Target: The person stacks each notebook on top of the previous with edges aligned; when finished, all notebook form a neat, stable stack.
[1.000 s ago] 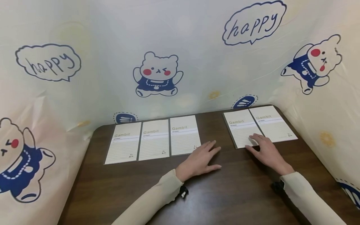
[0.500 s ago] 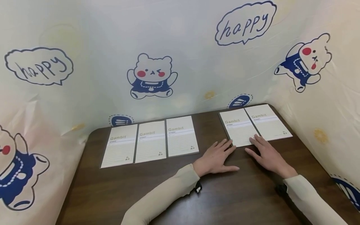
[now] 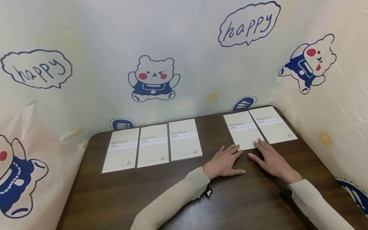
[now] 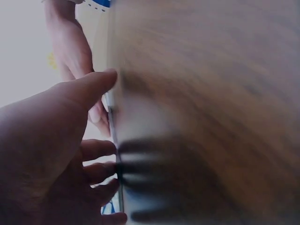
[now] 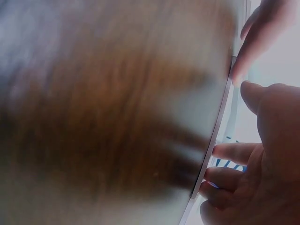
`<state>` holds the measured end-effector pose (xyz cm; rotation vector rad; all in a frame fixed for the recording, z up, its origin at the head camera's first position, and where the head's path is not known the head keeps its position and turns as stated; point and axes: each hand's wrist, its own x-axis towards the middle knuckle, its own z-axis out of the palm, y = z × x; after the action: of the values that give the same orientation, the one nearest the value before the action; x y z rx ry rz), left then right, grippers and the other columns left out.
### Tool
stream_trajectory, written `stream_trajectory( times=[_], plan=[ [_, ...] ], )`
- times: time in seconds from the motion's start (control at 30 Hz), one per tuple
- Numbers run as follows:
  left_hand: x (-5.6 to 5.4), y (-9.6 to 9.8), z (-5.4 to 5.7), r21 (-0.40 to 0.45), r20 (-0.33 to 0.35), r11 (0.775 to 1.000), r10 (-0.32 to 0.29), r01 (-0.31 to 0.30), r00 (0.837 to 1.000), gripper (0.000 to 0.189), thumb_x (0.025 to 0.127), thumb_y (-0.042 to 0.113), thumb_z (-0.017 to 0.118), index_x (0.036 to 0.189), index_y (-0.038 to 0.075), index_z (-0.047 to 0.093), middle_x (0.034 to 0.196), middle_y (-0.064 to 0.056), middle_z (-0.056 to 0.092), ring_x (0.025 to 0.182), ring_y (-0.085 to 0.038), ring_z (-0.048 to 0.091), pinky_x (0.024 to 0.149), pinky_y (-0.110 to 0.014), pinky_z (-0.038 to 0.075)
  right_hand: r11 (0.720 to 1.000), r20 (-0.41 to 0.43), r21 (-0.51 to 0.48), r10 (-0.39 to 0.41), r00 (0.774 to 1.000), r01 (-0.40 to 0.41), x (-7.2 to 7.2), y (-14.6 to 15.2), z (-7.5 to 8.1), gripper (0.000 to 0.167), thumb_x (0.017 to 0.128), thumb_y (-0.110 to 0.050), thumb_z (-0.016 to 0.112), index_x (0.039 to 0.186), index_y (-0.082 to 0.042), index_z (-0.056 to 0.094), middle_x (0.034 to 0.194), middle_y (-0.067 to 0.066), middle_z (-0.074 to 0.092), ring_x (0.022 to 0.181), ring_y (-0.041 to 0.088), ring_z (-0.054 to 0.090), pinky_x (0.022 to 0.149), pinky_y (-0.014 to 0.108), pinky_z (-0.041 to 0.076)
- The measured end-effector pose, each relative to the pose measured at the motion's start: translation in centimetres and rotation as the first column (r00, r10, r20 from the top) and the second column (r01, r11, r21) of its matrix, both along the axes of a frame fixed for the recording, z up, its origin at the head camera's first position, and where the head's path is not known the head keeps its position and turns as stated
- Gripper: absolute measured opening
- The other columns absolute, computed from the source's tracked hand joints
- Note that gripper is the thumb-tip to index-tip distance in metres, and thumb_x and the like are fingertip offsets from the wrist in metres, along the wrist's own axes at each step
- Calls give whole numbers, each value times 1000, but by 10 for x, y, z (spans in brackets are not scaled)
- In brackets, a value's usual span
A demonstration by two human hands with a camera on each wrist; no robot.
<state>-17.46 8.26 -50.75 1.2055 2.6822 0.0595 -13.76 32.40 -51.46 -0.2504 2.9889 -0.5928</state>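
Note:
Two white "Gambit" notebooks lie side by side at the right back of the table. My left hand (image 3: 225, 161) has its fingers spread, with fingertips touching the lower-left corner of the left one of this pair (image 3: 242, 129). On that notebook's lower-right part rest the fingertips of my right hand (image 3: 274, 161), whose thumb points toward the left hand. The other notebook of the pair (image 3: 274, 124) lies just beyond the right fingers. In the right wrist view, several fingertips (image 5: 220, 176) of the right hand meet the notebook's edge. Neither hand grips anything.
Three matching notebooks lie in a row at the left: an outer one (image 3: 120, 151), a middle one (image 3: 153, 145) and an inner one (image 3: 185, 139). A gap separates them from the pair. The dark wooden table (image 3: 123, 198) backs onto a printed curtain (image 3: 195, 64).
My left hand has moved right, from beside the inner notebook of the row to the pair's left notebook. The right hand has drawn back slightly. The head view has shifted a little.

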Motion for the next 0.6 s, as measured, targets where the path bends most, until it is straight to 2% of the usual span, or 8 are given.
stream_trajectory(
  times=[0.27, 0.6],
  plan=[
    [4, 2, 1, -28, 17, 999, 17, -17, 1000, 92, 95, 78, 47, 166, 24, 28, 176, 2, 20, 163, -15, 22, 129, -42, 32, 1000, -6, 8, 5, 1000, -4, 5, -4, 0, 84, 104, -59, 53, 159, 3, 38, 168, 32, 26, 153, 54, 28, 120, 72, 28],
    [16, -16, 3, -11, 5, 1000, -8, 8, 1000, 88, 98, 74, 48, 166, 21, 30, 175, 0, 23, 162, -17, 24, 128, -43, 34, 1000, -26, 9, 27, 999, -27, 15, -15, 0, 80, 104, -56, 56, 157, 2, 40, 167, 31, 29, 153, 53, 30, 119, 72, 30]
  ],
)
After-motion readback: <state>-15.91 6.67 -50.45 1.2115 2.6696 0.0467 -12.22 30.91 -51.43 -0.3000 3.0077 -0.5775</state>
